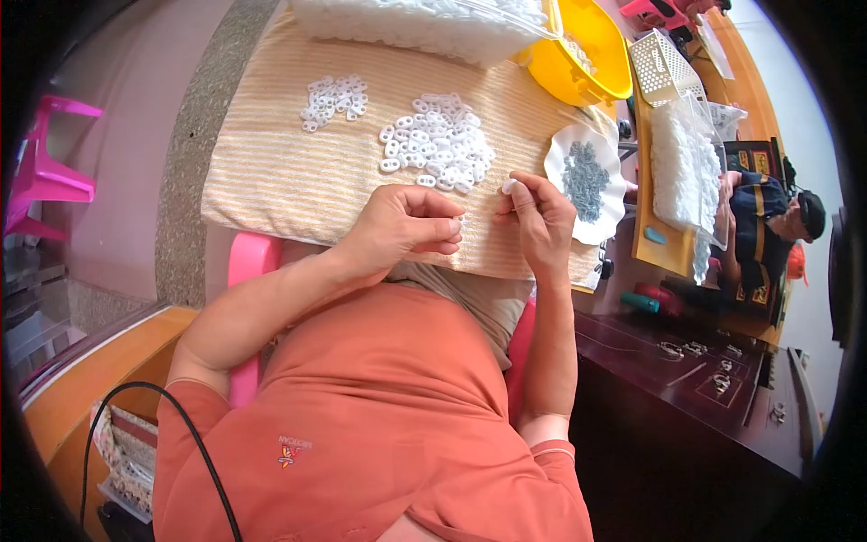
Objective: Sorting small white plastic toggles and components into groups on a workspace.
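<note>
Both my hands are raised over the near edge of a striped cloth (271, 172) on the table. My left hand (406, 226) is pinched, thumb against fingers; a small pale bit shows at its fingertips, too small to name. Between thumb and forefinger, my right hand (546, 226) grips a small white plastic piece (509, 186). Just beyond them lies a large pile of white oval two-hole pieces (438, 144), with a smaller pile of similar pieces (332, 101) farther left. To the right of my right hand, a white wavy-rimmed plate (556, 155) holds many small grey pieces (587, 185).
A clear bin (424, 32) full of white pieces and a yellow basin (578, 63) stand at the far side. On a side table at right are another clear bin (682, 163) and a white perforated basket (664, 68). Another person (768, 217) sits beyond. A pink stool (54, 172) stands left.
</note>
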{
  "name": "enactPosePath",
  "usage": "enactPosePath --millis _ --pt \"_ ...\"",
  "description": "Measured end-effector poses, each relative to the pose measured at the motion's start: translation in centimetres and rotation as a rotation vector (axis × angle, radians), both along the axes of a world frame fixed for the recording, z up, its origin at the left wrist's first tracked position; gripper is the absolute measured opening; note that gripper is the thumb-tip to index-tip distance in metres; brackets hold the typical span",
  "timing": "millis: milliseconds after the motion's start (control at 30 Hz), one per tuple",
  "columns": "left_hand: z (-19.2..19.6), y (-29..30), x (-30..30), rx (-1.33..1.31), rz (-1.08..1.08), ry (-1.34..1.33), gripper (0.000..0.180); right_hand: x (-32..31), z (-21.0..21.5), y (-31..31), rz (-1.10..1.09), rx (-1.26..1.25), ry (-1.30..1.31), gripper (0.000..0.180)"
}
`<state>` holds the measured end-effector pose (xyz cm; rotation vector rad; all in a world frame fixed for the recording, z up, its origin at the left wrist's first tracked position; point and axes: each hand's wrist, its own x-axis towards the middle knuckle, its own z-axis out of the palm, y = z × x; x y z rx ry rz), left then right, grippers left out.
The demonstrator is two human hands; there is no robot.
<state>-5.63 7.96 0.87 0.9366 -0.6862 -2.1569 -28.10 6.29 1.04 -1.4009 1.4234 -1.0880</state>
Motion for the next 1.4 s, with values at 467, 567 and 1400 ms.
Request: enactPosePath --millis 467,567,1400 --pt "-0.2 -0.1 0.0 0.006 0.006 0.023 0.017 0.2 0.3 0.7 -0.004 0.151 -0.258 0.03" --pt "-0.2 0.0 0.0 0.004 0.009 0.017 0.016 0.4 0.3 0.8 -0.013 0.172 -0.267 0.03" --pt "-0.3 -0.1 0.0 -0.012 0.046 0.032 0.018 0.9 -0.3 3.2 0.059 0.186 -0.346 0.035"
